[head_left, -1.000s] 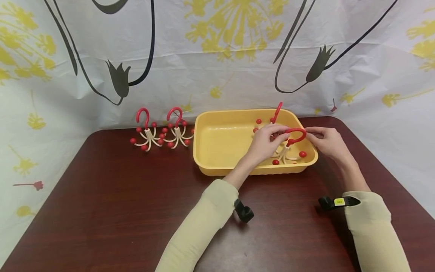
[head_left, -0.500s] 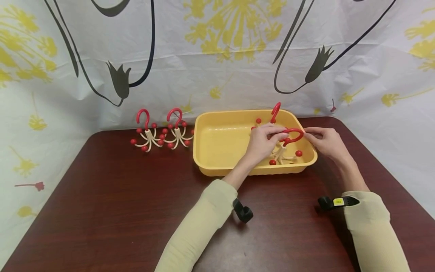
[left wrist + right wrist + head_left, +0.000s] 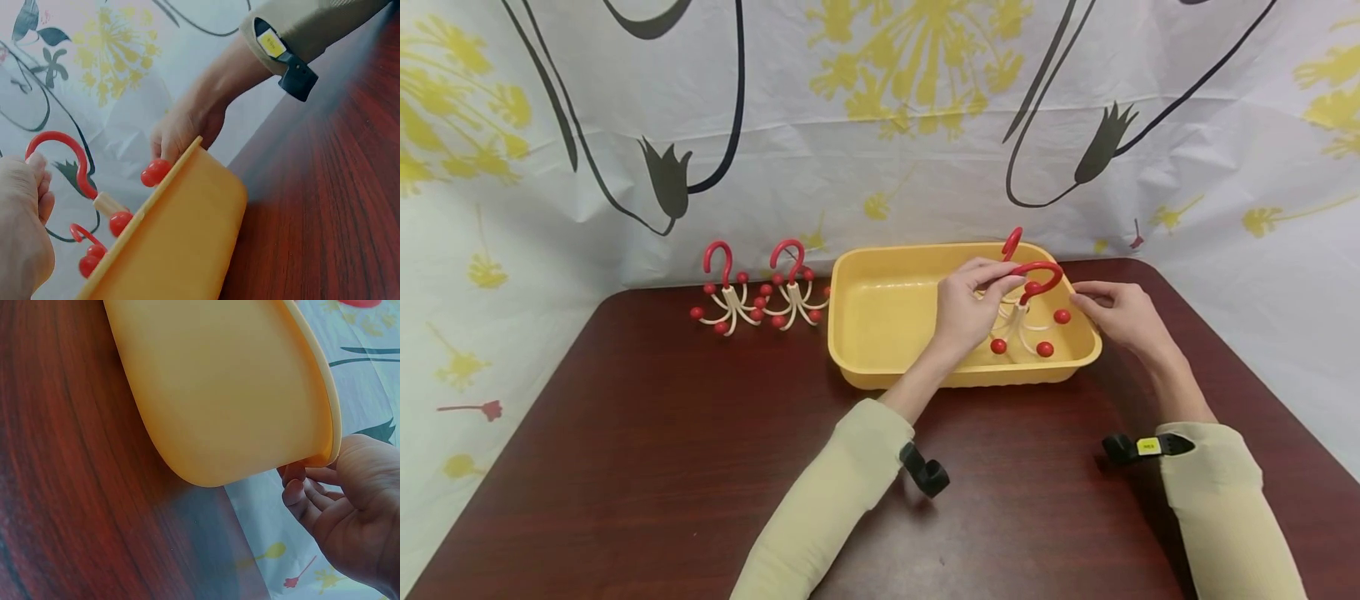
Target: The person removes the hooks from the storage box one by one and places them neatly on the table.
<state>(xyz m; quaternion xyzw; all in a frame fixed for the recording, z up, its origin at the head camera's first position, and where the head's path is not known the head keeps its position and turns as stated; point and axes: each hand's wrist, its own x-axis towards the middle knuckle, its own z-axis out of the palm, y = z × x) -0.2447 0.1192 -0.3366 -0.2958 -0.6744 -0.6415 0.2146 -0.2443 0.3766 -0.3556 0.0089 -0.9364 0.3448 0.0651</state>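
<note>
My left hand point(image 3: 967, 307) pinches the red hook of a multi-arm hanger point(image 3: 1021, 315) with cream arms and red ball tips. It hangs upright within the right part of a yellow plastic tub point(image 3: 880, 372). Behind it in the tub is a second such hanger point(image 3: 1012, 243), mostly hidden by hand and hanger; its red hook rises above the rim. At the tub's right end, my right hand point(image 3: 1123, 315) holds the rim between thumb and fingers. The right wrist view shows that hand's fingertips point(image 3: 294, 474) against the wall beneath the lip.
Two matching hangers, a left one point(image 3: 730, 298) and a right one point(image 3: 794, 296), stand side by side left of the tub. The dark wooden table point(image 3: 647, 433) meets a white patterned cloth point(image 3: 955, 183) at the back.
My left hand has risen slightly and shifted left, lifting the hanger so its lower arms show more. My right hand stays at the tub's rim.
</note>
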